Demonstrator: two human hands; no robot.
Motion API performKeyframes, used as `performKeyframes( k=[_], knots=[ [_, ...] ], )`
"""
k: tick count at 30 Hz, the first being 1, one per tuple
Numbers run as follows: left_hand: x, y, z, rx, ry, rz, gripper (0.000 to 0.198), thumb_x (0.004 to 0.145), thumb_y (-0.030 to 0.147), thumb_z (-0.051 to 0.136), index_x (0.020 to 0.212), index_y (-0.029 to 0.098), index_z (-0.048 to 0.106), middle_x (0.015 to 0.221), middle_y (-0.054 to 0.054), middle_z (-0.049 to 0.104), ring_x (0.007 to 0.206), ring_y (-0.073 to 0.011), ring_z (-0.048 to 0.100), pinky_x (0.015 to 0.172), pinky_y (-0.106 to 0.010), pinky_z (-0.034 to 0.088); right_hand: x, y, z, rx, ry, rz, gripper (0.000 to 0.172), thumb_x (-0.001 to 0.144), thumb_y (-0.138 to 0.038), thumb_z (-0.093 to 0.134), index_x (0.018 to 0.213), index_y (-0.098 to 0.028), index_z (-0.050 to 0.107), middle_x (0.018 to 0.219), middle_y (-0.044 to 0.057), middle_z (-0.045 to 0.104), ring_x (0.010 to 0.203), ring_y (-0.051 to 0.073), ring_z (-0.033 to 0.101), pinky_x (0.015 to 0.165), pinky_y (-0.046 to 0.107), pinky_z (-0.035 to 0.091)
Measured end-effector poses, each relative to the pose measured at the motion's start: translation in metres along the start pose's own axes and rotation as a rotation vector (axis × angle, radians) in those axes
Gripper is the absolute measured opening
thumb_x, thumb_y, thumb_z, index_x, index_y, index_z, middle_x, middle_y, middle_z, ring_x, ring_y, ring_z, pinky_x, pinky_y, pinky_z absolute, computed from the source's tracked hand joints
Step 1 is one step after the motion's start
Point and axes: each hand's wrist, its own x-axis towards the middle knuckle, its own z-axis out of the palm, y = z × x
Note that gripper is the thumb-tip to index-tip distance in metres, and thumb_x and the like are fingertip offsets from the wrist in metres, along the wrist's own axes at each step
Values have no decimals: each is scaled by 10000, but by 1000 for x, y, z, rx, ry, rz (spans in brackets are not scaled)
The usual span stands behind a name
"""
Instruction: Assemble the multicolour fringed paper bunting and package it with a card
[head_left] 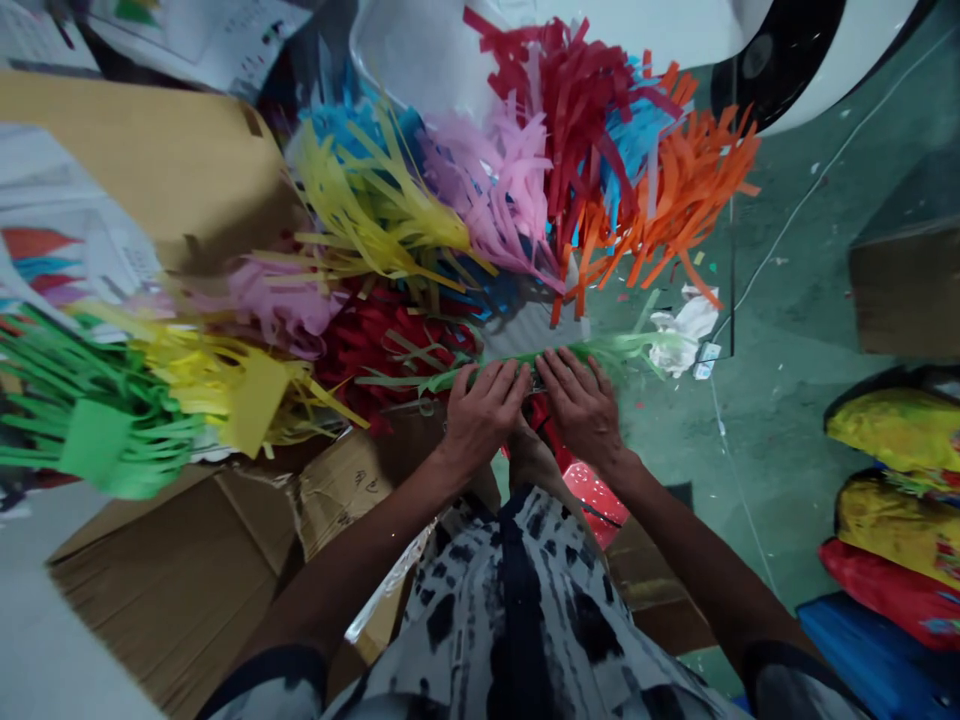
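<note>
A long bundle of light green fringed tissue paper (630, 345) lies crosswise before me at the near edge of a glass-like tabletop. My left hand (486, 412) has its fingers curled over the middle of this bundle. Right beside it, my right hand (581, 408) also bends its fingers over the green paper, close together. Both thumbs and the gripped part of the paper are mostly hidden. Loose green strips spread out to either side of the hands. Just left of them lies a dark red tissue tassel (390, 345).
Yellow (375, 205), pink (491, 185), crimson (570, 110) and orange tassels (690, 180) pile up behind. Green (105, 430) and bright yellow ones (202, 385) lie left. Crumpled white paper (686, 325) sits at the right corner. Cardboard boxes (180, 560) stand below left; colourful bags (896, 520) lie right.
</note>
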Motion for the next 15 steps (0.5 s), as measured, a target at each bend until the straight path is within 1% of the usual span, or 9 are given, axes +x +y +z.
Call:
performKeyframes(
  k=[2,4,6,8,9,11,13,15],
  knots=[
    [-8,-8,-2,-41,24,9,412,1055,190,493,1446,236,615,1430,-102,689,1304,-262,637,1172,-514,372,2,5,6,0,-16,25,556,1062,-240,482,1614,-217,419,1600,107,528,1503,271,478,1283,532,216],
    [-16,-18,-7,-59,50,-6,419,1040,181,516,1443,234,617,1395,-99,711,1311,-276,637,1225,-566,311,1,11,7,4,-26,51,580,1066,-268,483,1636,-225,381,1603,119,519,1506,274,478,1292,562,188],
    [-22,-24,-14,-44,84,-72,406,1020,173,542,1408,238,645,1333,-94,743,1322,-299,628,1252,-627,248,0,15,6,10,-26,59,587,1066,-281,488,1639,-220,375,1594,128,527,1501,276,486,1294,565,183],
    [-22,-25,-20,-15,137,-148,384,1004,176,567,1366,249,672,1322,-92,746,1341,-320,607,1260,-666,213,0,15,6,10,-19,62,576,1066,-282,489,1631,-220,393,1584,132,538,1491,280,499,1290,571,179],
    [-20,-22,-21,-9,162,-160,375,1001,181,577,1356,252,677,1338,-93,737,1345,-321,600,1260,-659,228,1,14,6,9,-10,67,567,1066,-281,490,1624,-223,407,1577,132,545,1483,284,507,1287,579,174],
    [-12,-13,-17,-23,176,-105,364,1009,183,577,1357,239,668,1364,-98,720,1318,-302,608,1229,-580,335,2,12,6,9,13,75,551,1063,-274,494,1609,-231,434,1560,131,565,1466,291,526,1276,591,175],
    [0,-4,-10,-48,133,0,346,1023,168,553,1353,182,658,1315,-123,732,1238,-282,637,1118,-472,463,4,11,7,9,29,72,538,1058,-260,500,1593,-236,460,1542,128,587,1450,291,541,1266,589,186],
    [13,1,-2,-55,63,66,315,1029,147,528,1313,115,661,1234,-149,745,1138,-279,653,995,-412,520,6,13,7,2,33,58,524,1050,-241,508,1574,-238,487,1521,123,611,1434,284,553,1260,580,190]
  ],
)
